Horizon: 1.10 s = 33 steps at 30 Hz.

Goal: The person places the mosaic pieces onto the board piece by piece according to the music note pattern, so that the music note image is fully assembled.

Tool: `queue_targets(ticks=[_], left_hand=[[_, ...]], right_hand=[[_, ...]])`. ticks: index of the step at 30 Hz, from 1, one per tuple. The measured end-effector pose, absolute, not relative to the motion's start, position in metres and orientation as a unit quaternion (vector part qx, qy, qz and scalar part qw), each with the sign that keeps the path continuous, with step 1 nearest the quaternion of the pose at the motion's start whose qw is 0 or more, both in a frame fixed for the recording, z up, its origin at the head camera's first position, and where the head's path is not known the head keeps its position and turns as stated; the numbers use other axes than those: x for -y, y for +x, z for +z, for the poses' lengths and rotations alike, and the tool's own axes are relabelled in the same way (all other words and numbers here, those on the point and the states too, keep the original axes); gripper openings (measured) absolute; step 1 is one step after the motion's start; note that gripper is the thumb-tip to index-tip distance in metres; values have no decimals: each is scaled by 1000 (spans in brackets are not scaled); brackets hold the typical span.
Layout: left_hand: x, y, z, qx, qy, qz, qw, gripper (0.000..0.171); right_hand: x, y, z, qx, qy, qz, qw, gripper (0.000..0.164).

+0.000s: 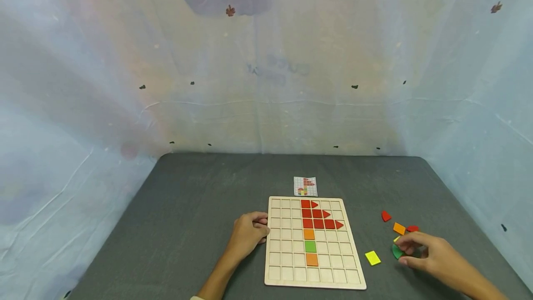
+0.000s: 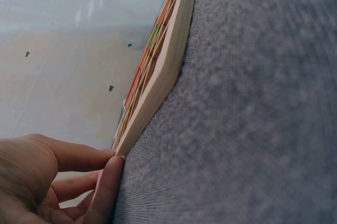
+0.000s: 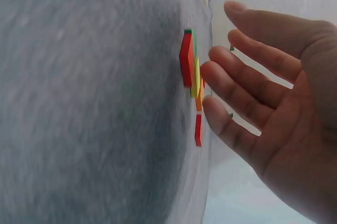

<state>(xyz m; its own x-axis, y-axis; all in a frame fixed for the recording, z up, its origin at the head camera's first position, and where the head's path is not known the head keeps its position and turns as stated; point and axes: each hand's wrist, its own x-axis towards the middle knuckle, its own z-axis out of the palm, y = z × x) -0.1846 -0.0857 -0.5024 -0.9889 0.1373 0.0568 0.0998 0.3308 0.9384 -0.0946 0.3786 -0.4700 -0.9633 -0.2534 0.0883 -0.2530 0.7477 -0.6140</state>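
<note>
Wooden board (image 1: 287,234) pinched at its 9 o'clock edge by the left hand (image 1: 245,235), probably to keep it from sliding. Right hand (image 1: 435,256) has fingers spread and loosely bent, nothing gripped, over the loose pieces; green piece (image 1: 397,252) is at its 9 o'clock, contact unclear. Fingers partly cover this cluster, so one yellow bit is mostly hidden. Around 10 o'clock of that hand: orange piece (image 1: 399,228), red piece (image 1: 386,216). Yellow square (image 1: 372,258) lies apart at 9 o'clock, between hand and board, likely left within easy reach. Picture card (image 1: 305,186) sits just past the board's 12 o'clock, presumably for copying; red rows (image 1: 318,224) on the board resemble it. Grey desk (image 1: 200,198) under everything, pale curtain (image 1: 250,119) at 12 o'clock behind.
</note>
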Motion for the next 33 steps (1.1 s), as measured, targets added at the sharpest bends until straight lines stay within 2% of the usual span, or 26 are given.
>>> queue_targets(ticks=[9, 15, 20, 23, 27, 33], left_hand=[[87, -186, -503, -806, 72, 588, 25, 35], [87, -186, -503, -805, 71, 588, 28, 36], [87, -186, -503, -805, 72, 588, 31, 36], [87, -185, -503, -805, 70, 589, 31, 36], [87, -185, -503, -804, 69, 590, 31, 36], [87, -185, -503, -804, 68, 589, 34, 36]], right_hand=[[-393, -96, -470, -947, -111, -295, 68, 26], [-398, -95, -473, -923, -118, -347, 116, 29], [-398, -92, -475, -903, -175, -374, 119, 34], [-397, -93, -474, -892, -188, -386, 140, 35], [-395, -94, -473, -890, -175, -389, 163, 28], [-395, -94, -476, -903, -175, -366, 141, 18]])
